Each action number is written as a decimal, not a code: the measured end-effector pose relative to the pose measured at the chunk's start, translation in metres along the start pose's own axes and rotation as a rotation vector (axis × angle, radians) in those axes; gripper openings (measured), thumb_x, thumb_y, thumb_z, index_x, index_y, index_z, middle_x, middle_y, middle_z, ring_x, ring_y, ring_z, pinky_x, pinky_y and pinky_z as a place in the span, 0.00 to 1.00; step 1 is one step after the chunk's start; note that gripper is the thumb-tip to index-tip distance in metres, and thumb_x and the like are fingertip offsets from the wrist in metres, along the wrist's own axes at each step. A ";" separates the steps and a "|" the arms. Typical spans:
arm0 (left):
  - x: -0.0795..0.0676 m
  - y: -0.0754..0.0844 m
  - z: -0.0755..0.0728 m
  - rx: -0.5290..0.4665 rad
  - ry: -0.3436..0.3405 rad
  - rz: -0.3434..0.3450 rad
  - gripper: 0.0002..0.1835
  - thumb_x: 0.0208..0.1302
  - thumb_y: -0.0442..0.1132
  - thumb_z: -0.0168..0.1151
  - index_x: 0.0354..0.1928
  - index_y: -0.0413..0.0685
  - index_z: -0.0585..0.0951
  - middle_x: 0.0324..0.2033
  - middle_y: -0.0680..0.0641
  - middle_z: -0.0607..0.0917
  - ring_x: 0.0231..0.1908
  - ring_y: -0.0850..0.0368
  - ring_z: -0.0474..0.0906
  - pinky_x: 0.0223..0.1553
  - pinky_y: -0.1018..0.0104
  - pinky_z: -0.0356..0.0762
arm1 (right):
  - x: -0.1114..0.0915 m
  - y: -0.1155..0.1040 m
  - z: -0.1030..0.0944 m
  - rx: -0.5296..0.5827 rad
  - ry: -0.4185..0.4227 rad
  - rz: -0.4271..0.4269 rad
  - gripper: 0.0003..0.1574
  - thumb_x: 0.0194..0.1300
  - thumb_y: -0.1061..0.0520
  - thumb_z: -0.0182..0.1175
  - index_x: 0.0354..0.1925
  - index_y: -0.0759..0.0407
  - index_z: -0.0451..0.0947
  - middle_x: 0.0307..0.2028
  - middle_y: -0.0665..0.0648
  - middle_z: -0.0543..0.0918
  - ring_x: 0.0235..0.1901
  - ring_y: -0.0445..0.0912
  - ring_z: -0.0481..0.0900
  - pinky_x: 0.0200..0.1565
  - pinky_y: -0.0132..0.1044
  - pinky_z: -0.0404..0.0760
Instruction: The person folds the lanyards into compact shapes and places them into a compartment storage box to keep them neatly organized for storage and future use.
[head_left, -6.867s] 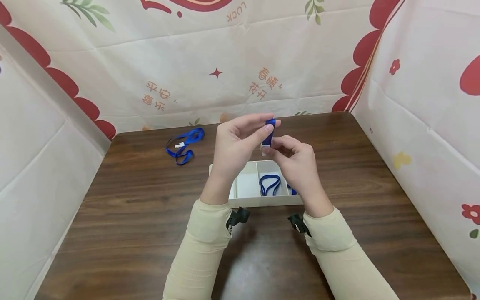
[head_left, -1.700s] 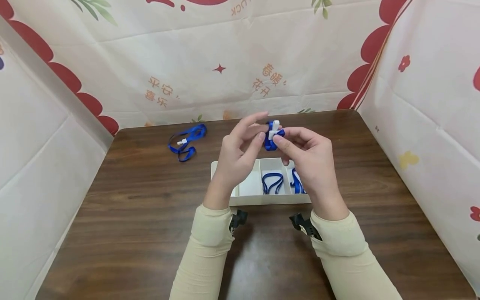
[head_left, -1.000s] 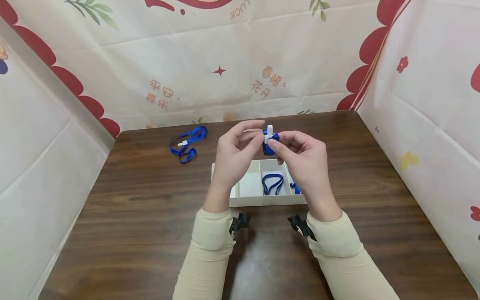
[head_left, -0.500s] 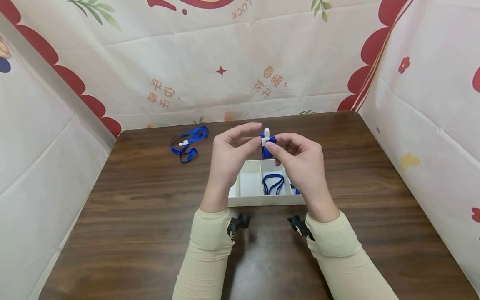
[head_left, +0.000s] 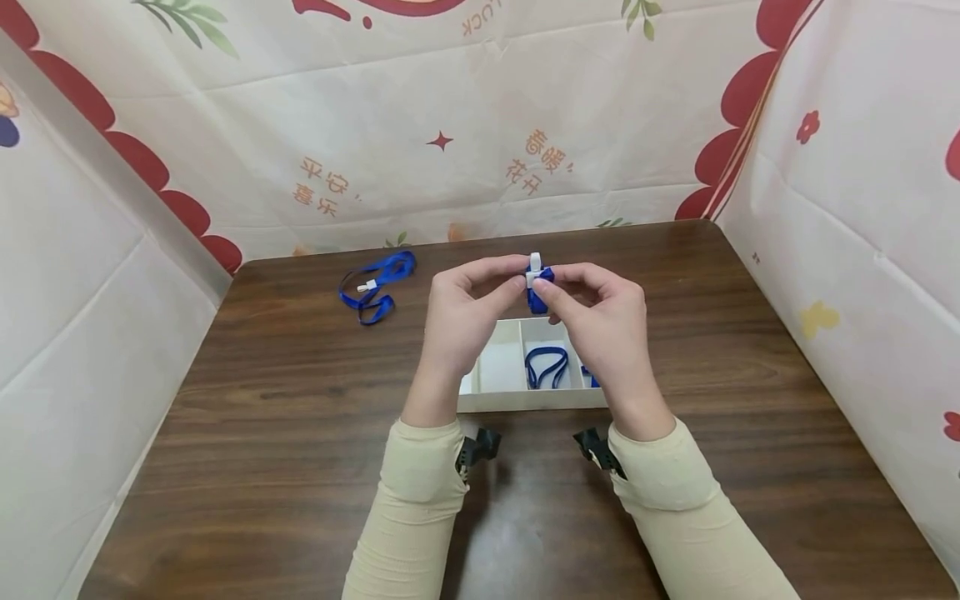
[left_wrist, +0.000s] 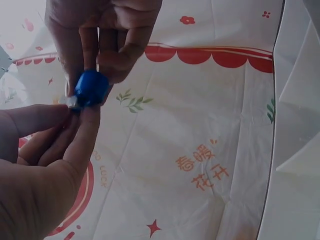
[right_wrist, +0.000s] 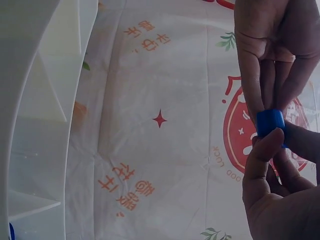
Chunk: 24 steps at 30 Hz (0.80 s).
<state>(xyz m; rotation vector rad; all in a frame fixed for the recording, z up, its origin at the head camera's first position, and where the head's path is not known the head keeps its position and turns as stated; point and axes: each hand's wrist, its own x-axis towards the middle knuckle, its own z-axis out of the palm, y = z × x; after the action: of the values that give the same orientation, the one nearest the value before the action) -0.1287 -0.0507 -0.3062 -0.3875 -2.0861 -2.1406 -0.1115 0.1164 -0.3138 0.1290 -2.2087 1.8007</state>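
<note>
Above the tray, a blue lanyard [head_left: 537, 303] is gathered into a small compact bundle, its white clip [head_left: 535, 262] pointing up. My right hand [head_left: 613, 321] pinches the bundle from the right, thumb across its front. On the other side, the thumb and fingertips of my left hand [head_left: 459, 317] pinch its left edge by the white fitting. Both wrist views show the blue bundle [left_wrist: 91, 87] between the two hands' fingertips; fingers cover part of it [right_wrist: 270, 121]. Directly below stands a white divided tray [head_left: 532, 402], partly hidden behind the hands.
Inside the tray's middle compartment lies a blue strap loop [head_left: 546, 351]; more blue strap [head_left: 594, 381] shows to its right beside my wrist. Another blue lanyard [head_left: 392, 267] lies loose at the back left of the brown table [head_left: 300, 467]. Printed cloth [head_left: 337, 108] surrounds the table's back and sides.
Seconds ago the bundle was held upright with its white end down; now the white clip points up. In the last half second my left index finger has come down onto the bundle.
</note>
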 end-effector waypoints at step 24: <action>-0.024 0.005 0.037 0.140 -0.019 0.098 0.25 0.81 0.29 0.51 0.76 0.41 0.72 0.74 0.42 0.77 0.74 0.57 0.73 0.70 0.63 0.75 | 0.008 0.006 0.003 -0.015 0.126 -0.005 0.19 0.65 0.55 0.77 0.54 0.56 0.89 0.43 0.58 0.94 0.42 0.37 0.90 0.48 0.27 0.87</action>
<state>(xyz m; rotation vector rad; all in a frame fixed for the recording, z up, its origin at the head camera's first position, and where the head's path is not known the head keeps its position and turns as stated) -0.1007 -0.0165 -0.3075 -0.4847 -2.1631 -1.9319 -0.1212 0.1155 -0.3183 0.0172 -2.1318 1.7395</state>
